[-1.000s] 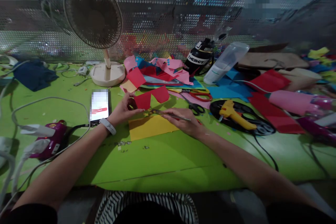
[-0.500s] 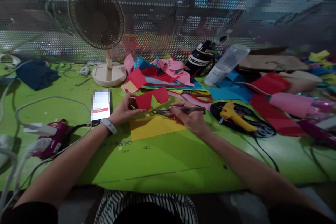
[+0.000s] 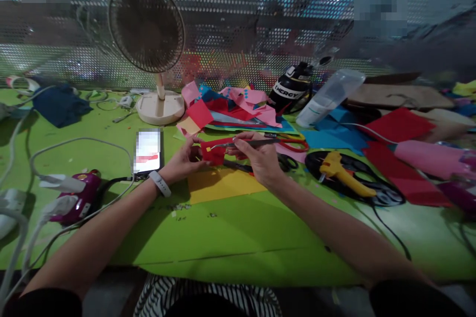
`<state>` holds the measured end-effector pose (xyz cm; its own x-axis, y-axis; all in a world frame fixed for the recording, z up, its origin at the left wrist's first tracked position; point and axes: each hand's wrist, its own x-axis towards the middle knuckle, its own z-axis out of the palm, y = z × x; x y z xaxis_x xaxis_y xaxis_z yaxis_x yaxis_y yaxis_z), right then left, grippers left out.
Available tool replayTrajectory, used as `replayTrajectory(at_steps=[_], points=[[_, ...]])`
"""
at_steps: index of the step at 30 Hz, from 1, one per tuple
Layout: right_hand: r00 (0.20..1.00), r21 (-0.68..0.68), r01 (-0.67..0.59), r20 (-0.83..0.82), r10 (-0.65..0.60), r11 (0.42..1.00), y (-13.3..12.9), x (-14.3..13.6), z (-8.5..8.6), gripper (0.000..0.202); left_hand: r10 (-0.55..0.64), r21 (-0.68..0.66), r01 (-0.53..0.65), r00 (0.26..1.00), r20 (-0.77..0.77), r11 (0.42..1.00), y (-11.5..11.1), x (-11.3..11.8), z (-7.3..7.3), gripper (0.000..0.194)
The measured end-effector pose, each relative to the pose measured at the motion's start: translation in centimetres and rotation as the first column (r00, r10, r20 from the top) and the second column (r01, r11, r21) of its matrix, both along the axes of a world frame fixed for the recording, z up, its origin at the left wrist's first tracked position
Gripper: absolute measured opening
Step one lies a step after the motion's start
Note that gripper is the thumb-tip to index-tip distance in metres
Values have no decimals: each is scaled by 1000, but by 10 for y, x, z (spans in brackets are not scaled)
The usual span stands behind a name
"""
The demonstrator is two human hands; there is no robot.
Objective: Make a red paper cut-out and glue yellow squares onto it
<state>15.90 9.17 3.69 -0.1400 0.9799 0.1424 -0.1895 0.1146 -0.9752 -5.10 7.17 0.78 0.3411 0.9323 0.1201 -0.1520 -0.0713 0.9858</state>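
Observation:
In the head view my left hand (image 3: 186, 160) pinches a piece of red paper (image 3: 214, 156) above the table. My right hand (image 3: 262, 161) grips a pair of metal tweezers (image 3: 256, 143), which point left across the red paper. At their tip sits a tiny yellow paper piece (image 3: 208, 149), over the red sheet; whether it touches the sheet I cannot tell. Below both hands a larger sheet of yellow paper (image 3: 223, 188) lies flat. Dark-handled scissors (image 3: 288, 162) lie partly hidden behind my right hand.
A phone (image 3: 148, 151) lies left of my left hand. A yellow glue gun (image 3: 332, 168) rests on a black holder at right. Behind are a fan (image 3: 147, 25), paper scraps (image 3: 238, 104), orange-handled scissors (image 3: 297, 142) and a black bottle (image 3: 292, 86). Cables and a purple power strip (image 3: 80, 198) occupy the left.
The tweezers have risen from the yellow scraps on the table to the red paper, with a tiny yellow piece at the tip. The red paper has turned and come lower. The view has shifted slightly.

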Motion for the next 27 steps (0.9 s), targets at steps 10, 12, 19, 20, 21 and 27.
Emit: replayTrajectory(at_steps=[10, 12, 19, 20, 21, 27], points=[[1000, 4, 19, 19, -19, 1000, -3, -1, -2, 36, -10, 3, 10, 1000, 25, 1000, -3, 3, -1, 52], [1000, 0, 13, 8, -13, 1000, -4, -1, -3, 36, -12, 4, 12, 1000, 7, 1000, -4, 4, -1, 53], [1000, 7, 25, -9, -25, 1000, -4, 2, -6, 34, 7, 17, -7, 1000, -29, 1000, -6, 5, 2, 53], [999, 6, 32, -2, -32, 999, -4, 2, -6, 34, 17, 23, -16, 999, -37, 1000, -6, 5, 2, 54], [999, 4, 37, 2, -37, 999, -5, 1, -6, 33, 28, 28, -27, 999, -45, 999, -7, 5, 2, 54], [998, -67, 52, -41, -55, 996, -11, -5, -7, 33, 72, 46, -69, 994, -78, 997, -7, 6, 2, 51]])
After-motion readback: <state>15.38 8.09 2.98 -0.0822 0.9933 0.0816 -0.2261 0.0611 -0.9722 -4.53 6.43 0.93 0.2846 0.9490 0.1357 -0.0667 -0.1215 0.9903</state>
